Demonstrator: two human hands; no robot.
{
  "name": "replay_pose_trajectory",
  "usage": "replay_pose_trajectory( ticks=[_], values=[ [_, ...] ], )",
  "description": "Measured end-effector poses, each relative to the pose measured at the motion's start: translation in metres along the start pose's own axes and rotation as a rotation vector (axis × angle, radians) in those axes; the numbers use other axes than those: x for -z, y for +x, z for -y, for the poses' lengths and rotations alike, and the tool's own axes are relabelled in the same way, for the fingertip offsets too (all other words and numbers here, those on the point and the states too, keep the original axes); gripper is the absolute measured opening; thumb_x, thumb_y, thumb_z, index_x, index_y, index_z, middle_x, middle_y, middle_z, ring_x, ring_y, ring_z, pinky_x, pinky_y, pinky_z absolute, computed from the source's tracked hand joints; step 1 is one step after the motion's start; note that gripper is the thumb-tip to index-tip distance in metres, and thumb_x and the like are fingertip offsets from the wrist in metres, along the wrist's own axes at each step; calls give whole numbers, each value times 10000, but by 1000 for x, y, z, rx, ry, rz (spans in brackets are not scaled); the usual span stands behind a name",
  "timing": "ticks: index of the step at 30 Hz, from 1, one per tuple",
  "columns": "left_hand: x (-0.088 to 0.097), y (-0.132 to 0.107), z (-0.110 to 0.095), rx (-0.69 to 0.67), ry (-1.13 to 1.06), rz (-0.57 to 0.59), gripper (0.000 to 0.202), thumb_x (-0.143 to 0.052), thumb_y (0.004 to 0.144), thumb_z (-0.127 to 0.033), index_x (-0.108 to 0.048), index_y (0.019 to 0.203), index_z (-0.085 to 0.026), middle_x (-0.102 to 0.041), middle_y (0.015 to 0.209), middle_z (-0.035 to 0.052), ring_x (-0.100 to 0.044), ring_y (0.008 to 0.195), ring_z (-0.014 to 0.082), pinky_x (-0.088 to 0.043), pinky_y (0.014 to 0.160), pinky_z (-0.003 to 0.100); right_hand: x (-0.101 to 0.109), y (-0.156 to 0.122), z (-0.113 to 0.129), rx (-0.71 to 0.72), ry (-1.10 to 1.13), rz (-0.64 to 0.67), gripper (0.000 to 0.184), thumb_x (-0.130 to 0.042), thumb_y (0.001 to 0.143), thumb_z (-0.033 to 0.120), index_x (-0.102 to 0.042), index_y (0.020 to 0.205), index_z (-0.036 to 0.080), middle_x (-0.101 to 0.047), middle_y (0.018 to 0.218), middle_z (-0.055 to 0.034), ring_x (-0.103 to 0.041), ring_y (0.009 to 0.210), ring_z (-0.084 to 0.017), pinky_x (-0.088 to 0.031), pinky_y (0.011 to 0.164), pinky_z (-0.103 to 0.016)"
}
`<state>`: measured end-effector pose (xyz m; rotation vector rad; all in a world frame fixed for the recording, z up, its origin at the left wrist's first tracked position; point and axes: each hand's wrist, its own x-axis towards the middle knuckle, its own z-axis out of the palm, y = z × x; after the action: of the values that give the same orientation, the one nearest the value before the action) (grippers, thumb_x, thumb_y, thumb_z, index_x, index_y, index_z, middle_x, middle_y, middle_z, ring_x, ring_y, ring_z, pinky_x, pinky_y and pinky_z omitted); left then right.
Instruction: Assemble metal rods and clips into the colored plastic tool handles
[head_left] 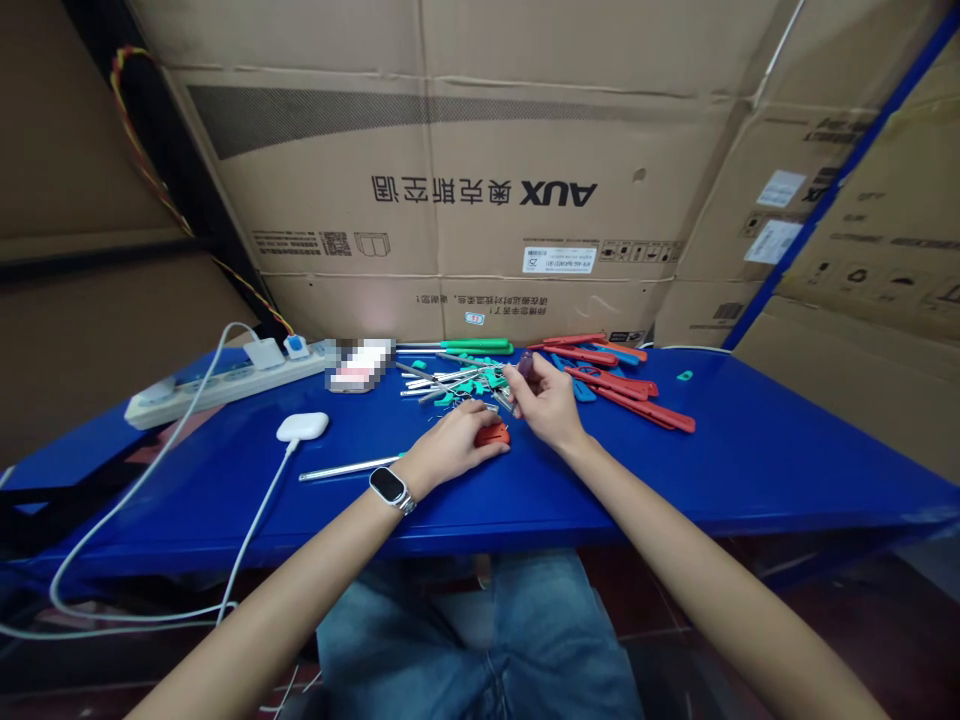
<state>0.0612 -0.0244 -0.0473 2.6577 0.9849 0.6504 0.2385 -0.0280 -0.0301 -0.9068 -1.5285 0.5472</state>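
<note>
Head view: fingers of our left hand (451,440) clamp an orange-red plastic casing (493,435) at the blue table (765,430), just in front of the metal rods (435,381); our right hand (549,402) pinches a purple handle (526,364). We should brace the casing firmly, guiding the handle steadily.

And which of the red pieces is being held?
The red piece in the left hand; the other red pieces lie beyond and right of the right hand.

Blue jeans (555,640), metal-strapped dark smartwatch (387,486)
</note>
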Motion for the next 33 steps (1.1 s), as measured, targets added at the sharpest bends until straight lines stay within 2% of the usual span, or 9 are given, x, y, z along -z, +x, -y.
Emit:
replay_pose_trajectory(
  ticks=[8,26,33],
  values=[
    [-1,-1,0,-11,-21,-10,261,-635,914,-415,-672,1018,-178,-625,1040,97,-611,980,253,-505,880,364,-4,-1,2,38,-76,30,356,-605,893,530,-488,739,231,-533,583,37,-498,492,-124,-401,479,-257],
    [-2,-1,3,-14,-12,-11,334,-637,909,-432,-684,1098,-161,-620,1054,108,-612,975,263,-508,898,390,-9,0,0,24,-25,43,355,-619,887,510,-483,731,222,-534,582,35,-487,488,-117,-379,478,-251],
    [-1,-1,1,-8,-9,-14,319,-647,898,-430,-698,1073,-168,-622,1029,104,-615,963,270,-520,872,394,-7,-1,-1,-6,7,73,367,-633,872,540,-499,740,224,-572,591,34,-521,461,-120,-425,476,-258]
  ],
)
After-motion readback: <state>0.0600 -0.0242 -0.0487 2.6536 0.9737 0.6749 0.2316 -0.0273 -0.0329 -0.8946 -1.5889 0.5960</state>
